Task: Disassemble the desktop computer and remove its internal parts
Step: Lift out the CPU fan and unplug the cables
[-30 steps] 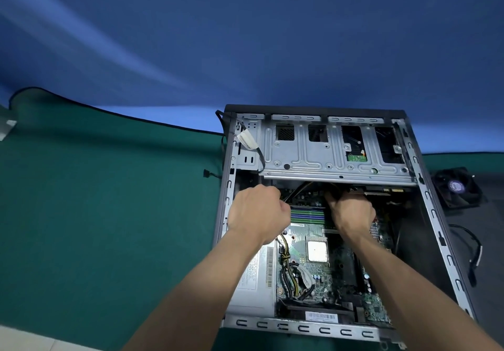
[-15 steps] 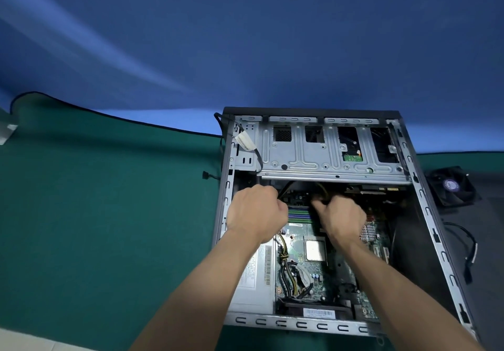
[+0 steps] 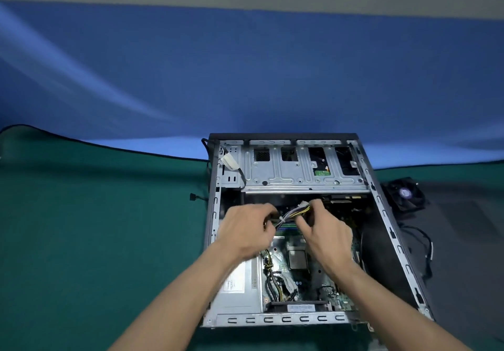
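The open desktop case (image 3: 215, 206) lies on its side on a green mat. Inside it I see the motherboard (image 3: 305, 282) with its bare CPU (image 3: 297, 260), the silver power supply (image 3: 240, 288) at the near left and the metal drive cage (image 3: 294, 173) at the far end. A bundle of power cables (image 3: 293, 214) with a white connector (image 3: 303, 204) is lifted above the memory slots. My right hand (image 3: 324, 230) pinches the bundle near the connector. My left hand (image 3: 245, 230) grips the same bundle lower down, its fingertips hidden and blurred.
A black case fan (image 3: 405, 194) with its loose cable (image 3: 428, 252) lies on a dark mat to the right of the case. A small black connector (image 3: 193, 196) sticks out on the case's left. Green mat (image 3: 95, 228) spreads to the left; a blue wall stands behind.
Both hands have risen out of the case, pulling the cable bundle and its white connector up from the motherboard. The camera tilted upward, showing more wall.
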`<state>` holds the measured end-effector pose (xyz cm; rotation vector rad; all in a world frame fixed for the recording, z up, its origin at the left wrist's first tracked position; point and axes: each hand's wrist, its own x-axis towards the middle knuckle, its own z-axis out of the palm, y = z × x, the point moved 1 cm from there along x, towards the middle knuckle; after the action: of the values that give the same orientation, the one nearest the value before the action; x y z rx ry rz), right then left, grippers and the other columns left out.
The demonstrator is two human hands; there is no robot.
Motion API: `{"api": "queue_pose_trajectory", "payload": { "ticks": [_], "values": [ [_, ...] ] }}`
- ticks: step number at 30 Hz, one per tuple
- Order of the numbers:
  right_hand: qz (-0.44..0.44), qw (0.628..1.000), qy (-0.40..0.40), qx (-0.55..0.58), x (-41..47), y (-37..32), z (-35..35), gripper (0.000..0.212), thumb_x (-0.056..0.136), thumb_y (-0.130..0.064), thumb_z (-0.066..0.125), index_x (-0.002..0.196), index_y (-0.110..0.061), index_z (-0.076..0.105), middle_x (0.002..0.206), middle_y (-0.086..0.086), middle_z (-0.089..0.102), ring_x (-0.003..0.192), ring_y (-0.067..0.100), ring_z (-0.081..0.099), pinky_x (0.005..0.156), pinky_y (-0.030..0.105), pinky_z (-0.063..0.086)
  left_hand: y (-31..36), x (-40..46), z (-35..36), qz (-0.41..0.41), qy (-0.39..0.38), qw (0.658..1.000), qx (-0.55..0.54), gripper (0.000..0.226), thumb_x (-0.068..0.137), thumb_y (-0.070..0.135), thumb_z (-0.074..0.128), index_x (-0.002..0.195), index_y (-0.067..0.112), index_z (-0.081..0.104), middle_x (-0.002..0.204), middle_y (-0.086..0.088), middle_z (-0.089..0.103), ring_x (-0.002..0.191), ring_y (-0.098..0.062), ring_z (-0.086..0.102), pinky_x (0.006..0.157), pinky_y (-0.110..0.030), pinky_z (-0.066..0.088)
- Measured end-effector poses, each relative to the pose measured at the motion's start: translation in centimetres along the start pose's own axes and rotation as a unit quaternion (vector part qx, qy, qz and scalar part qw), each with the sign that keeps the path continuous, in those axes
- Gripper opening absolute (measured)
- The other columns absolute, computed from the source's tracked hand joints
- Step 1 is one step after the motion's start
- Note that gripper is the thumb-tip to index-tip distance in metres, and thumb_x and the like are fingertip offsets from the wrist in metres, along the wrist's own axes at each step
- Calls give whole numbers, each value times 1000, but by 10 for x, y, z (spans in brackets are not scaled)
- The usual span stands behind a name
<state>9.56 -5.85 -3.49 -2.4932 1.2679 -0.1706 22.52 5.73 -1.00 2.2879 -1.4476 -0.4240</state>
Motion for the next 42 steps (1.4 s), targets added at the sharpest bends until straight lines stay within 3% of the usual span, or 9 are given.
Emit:
{"api": "queue_pose_trajectory", "payload": {
  "ticks": [4,7,12,17,24,28,35,39,42],
  "values": [
    [-71,997,42,11,7,-24,-22,21,88,-47,50,97,-29,44,63,-10,53,52,17,51,46,27,25,11,-13,-4,-22,14,995,-96,24,81,41,43,92,29,61,74,11,41,69,0,40,65,-26,30],
    [-123,991,38,38,8,-44,-24,23,90,-47,52,108,-35,44,75,-11,58,69,21,63,55,30,31,9,-13,-14,-30,19,995,-97,25,89,44,49,69,30,51,73,7,43,69,-9,44,62,-27,32],
    [-111,989,-34,93,3,-51,-12,46,90,-52,51,127,-37,29,71,-14,56,63,10,55,58,27,36,-10,-24,-27,-128,139,979,-80,32,94,40,47,71,21,57,68,7,57,66,-10,52,59,-27,38],
    [-96,986,-106,84,-4,-46,1,32,96,-43,47,124,-29,42,81,-16,57,63,1,51,54,23,35,-33,-33,-32,-250,229,941,-15,38,96,41,41,64,22,48,64,8,49,57,-9,48,52,-26,33],
    [-53,986,-141,67,-9,-32,10,21,95,-33,47,115,-29,50,87,-17,57,72,7,52,60,24,35,-50,-16,-32,-386,161,908,-10,45,101,36,29,70,12,51,71,-1,57,65,-22,52,60,-29,36],
    [-27,985,-165,52,-10,-21,13,15,95,-30,46,109,-30,51,76,-15,59,62,1,51,49,21,31,-53,0,-34,-445,171,875,-91,46,100,38,34,67,12,53,73,-5,57,67,-25,51,62,-30,36],
    [-7,983,-177,42,-12,-4,14,7,95,-29,47,92,-31,53,83,-11,64,69,7,57,55,25,39,-35,-14,-20,-347,260,899,-52,46,95,41,46,57,20,32,57,4,44,48,-13,37,51,-28,29],
    [7,986,-166,32,-12,7,15,9,94,-28,48,88,-31,55,85,-11,65,73,10,57,58,25,40,-10,-10,-13,-222,240,945,-9,33,94,36,44,64,24,41,65,8,49,59,-10,46,55,-25,34],
    [22,987,-162,11,-10,21,14,7,92,-30,49,88,-32,53,94,-9,67,76,13,56,59,25,34,17,-4,4,-114,171,978,28,18,95,31,43,85,22,54,86,8,51,78,-11,48,66,-24,42]
  ]
}}
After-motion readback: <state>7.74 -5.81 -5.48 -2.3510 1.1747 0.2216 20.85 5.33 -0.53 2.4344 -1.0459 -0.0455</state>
